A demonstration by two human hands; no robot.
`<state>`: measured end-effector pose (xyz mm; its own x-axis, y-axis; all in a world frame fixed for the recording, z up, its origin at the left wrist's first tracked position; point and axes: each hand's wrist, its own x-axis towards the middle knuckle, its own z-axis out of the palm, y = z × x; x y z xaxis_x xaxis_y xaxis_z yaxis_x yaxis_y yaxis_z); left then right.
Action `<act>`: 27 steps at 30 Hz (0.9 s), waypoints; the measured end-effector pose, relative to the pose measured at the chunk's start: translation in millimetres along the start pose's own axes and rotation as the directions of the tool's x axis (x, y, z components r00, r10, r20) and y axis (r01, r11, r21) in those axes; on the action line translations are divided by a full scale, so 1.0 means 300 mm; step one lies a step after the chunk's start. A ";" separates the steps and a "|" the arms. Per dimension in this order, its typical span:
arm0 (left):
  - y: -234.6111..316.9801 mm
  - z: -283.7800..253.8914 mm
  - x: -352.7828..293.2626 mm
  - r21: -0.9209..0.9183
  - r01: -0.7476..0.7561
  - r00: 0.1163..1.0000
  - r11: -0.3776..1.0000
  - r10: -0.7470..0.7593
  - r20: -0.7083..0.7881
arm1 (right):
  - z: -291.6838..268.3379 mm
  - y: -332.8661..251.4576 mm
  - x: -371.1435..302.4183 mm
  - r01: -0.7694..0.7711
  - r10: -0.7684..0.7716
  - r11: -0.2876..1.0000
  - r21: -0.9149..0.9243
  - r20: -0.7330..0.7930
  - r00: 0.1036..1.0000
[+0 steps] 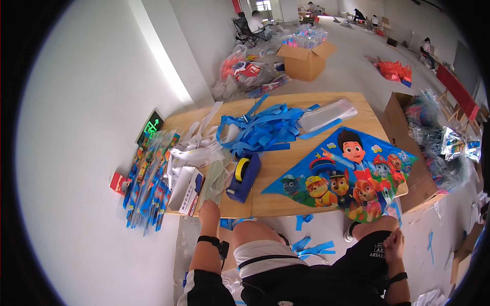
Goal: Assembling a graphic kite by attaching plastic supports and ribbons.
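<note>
My left hand [209, 210] is closed at the near end of a bundle of thin pale rods [213, 184] by the table's front edge. Left of it stands an open white box [187, 189]; to its right is a blue tape dispenser [250, 184] with a yellow roll [242, 169]. A blue kite [322, 162] printed with cartoon figures lies spread at the table's right, its lower point past the front edge. My right hand [393, 246] is curled into a fist by my right thigh, away from the table, with nothing visible in it.
Tangled blue ribbons [270, 127], white ribbons [191, 155] and clear plastic sleeves [329, 115] cover the table's far side. Packaged kites [149, 186] hang at its left edge. A carton [403, 120] of plastic-wrapped goods stands at the right. Another carton [304, 64] is beyond. People sit farther off.
</note>
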<state>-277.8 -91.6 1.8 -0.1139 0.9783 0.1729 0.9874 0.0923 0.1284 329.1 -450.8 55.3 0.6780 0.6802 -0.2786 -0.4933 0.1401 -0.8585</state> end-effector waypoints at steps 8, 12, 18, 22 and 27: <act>0.042 -0.010 -0.007 -0.175 -0.113 0.994 0.978 0.111 -0.024 | -0.002 -0.008 0.004 0.012 -0.012 1.000 -0.009 0.026 1.000; 0.014 0.036 0.027 -0.277 0.053 0.999 0.959 -0.049 0.024 | 0.016 0.006 0.009 0.018 -0.017 1.000 -0.023 0.046 0.999; 0.022 0.010 0.026 -0.018 0.051 0.998 0.999 -0.050 0.044 | 0.012 0.003 -0.005 0.030 -0.030 0.999 -0.013 0.003 1.000; -0.083 -0.060 -0.060 -0.351 -0.035 0.997 0.936 0.059 0.059 | -0.019 0.005 -0.008 0.036 -0.036 0.999 -0.029 -0.016 0.999; -0.358 -0.138 -0.352 -0.440 -0.019 0.969 0.898 0.125 0.214 | -0.025 0.014 0.019 -0.003 0.009 0.992 -0.123 0.051 0.999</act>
<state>-376.3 -212.5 10.3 0.0364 0.9990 -0.0255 0.8403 -0.0168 0.5419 334.9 -451.8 46.8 0.6448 0.7174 -0.2639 -0.4245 0.0490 -0.9041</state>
